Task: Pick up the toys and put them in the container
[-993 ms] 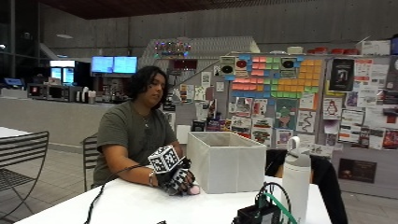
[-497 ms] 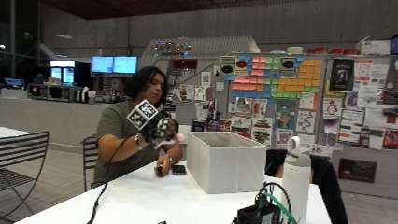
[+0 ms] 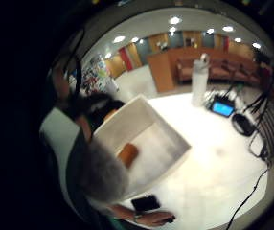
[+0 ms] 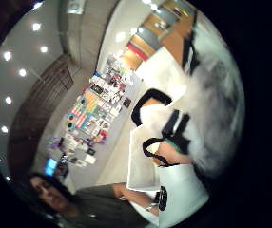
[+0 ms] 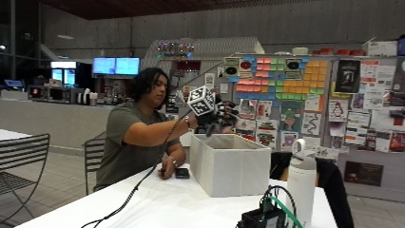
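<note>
A white fabric container (image 5: 231,164) stands on the white table (image 5: 158,204). My gloved right hand (image 5: 216,118) is raised just above its near rim. It grips a fluffy grey toy (image 3: 98,173), which fills the palm views (image 4: 214,114) and is hard to make out in the outside view. The little finger side palm view looks down into the container (image 3: 168,143), where an orange toy (image 3: 127,154) lies on the bottom. The bare left hand (image 5: 166,172) rests on the table beside a black phone (image 5: 182,173).
A tall white bottle (image 5: 302,183) and a black device with cables (image 5: 265,218) stand at the table's near right. A cable runs from the glove down across the table. Chairs stand at the left (image 5: 22,159) and behind the container.
The gloved hand rose from the table beside the container, carrying the toy, and moved right. It is now over the container's opening.
</note>
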